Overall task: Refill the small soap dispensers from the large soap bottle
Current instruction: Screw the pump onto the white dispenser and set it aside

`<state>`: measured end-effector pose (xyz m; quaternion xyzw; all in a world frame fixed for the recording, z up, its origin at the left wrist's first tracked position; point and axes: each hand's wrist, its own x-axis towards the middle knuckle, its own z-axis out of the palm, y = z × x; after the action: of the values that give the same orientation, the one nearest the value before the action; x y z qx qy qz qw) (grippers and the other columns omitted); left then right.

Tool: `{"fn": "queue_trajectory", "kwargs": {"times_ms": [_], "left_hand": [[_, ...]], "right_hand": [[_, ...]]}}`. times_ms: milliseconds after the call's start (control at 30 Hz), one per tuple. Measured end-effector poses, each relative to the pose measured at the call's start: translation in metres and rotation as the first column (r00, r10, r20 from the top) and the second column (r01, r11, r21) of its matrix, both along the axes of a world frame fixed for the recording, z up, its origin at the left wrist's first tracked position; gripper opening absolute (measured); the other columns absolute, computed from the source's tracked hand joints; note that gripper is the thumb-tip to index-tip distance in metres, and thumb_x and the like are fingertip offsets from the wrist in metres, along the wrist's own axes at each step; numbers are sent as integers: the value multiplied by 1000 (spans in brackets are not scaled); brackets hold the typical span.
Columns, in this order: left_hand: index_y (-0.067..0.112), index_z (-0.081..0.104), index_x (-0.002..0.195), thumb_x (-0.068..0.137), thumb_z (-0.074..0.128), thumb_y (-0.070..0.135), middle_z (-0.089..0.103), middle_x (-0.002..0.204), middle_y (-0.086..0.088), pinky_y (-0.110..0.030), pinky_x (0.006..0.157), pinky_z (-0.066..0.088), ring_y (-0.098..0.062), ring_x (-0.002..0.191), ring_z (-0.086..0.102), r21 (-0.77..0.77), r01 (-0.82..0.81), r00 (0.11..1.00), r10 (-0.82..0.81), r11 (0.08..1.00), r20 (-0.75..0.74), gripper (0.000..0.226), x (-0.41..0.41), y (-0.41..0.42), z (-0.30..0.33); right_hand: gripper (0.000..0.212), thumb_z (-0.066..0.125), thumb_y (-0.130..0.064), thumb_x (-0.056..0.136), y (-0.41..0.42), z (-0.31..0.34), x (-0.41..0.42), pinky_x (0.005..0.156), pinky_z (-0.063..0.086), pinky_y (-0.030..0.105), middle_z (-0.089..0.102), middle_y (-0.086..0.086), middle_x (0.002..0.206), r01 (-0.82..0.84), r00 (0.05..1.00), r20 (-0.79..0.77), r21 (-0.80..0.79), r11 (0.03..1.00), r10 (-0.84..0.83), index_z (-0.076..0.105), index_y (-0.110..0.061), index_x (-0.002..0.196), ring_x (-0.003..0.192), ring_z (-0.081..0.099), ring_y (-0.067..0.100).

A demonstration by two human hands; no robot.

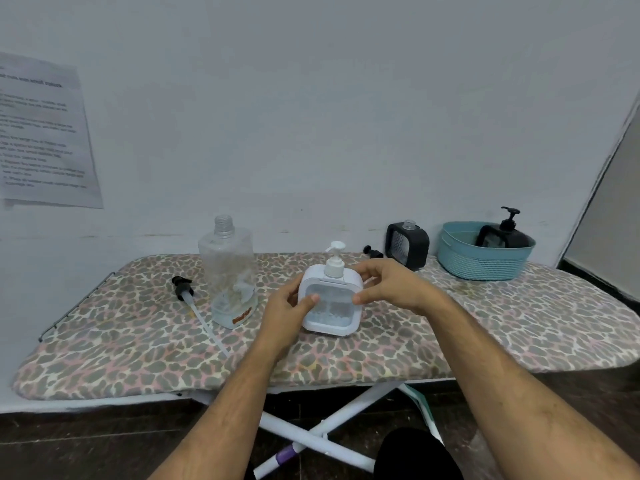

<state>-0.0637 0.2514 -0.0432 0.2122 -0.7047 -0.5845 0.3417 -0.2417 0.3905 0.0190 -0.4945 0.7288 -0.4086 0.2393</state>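
A small white dispenser (330,308) with its white pump on stands at the middle of the ironing board. My left hand (285,311) grips its left side, thumb on the front. My right hand (386,284) grips its right side, thumb on the front edge. To its left stands the large clear soap bottle (228,271), uncapped, with a little liquid at the bottom. Its black pump with a long tube (194,308) lies on the board beside it. A black dispenser (408,244) stands uncapped at the back, its black pump head (372,251) lying next to it.
A teal basket (485,261) at the back right holds another black dispenser (504,233) with its pump on. The leopard-print ironing board (485,334) stands against the wall. A printed sheet (41,133) hangs on the wall at left. White crossed legs (325,431) show below.
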Motion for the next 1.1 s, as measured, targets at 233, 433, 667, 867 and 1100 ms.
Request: {"fn": "queue_trajectory", "kwargs": {"times_ms": [233,433,667,867,1100], "left_hand": [[26,63,126,95,62,10,70,112,11,-18,75,54,0,97,67,-93,52,998,-56,994,-40,35,-60,27,21],[25,62,130,94,65,16,68,116,16,-22,91,53,-1,108,64,-85,89,994,-93,992,-50,37,-107,55,25],[27,55,138,93,67,28,58,125,16,-27,101,45,-2,119,52,-201,203,977,-183,958,111,47,-164,86,35],[22,46,146,94,65,30,50,146,6,-21,105,34,-9,133,46,-400,302,946,-220,865,238,56,-221,94,51],[18,33,154,95,61,35,33,159,1,-34,120,26,-14,145,31,-578,414,896,-203,704,395,67,-288,94,52]], "right_hand": [[39,87,-10,69,39,7,-32,84,59,37,74,6,98,211,977,49,-136,968,-206,71,-15,104,92,71,20],[39,90,-17,67,71,9,-63,73,57,29,75,-3,90,388,919,23,-222,894,-393,71,-18,101,80,71,13],[39,87,-23,71,112,20,-123,71,55,31,70,0,96,585,789,1,-310,750,-615,68,-14,104,85,67,16],[34,87,-26,70,114,32,-177,75,56,38,70,0,91,716,633,31,-403,570,-774,66,-20,96,85,67,21],[46,84,-31,74,98,36,-230,58,42,25,64,-2,97,790,521,-1,-379,482,-854,64,-13,111,84,61,18]]}}
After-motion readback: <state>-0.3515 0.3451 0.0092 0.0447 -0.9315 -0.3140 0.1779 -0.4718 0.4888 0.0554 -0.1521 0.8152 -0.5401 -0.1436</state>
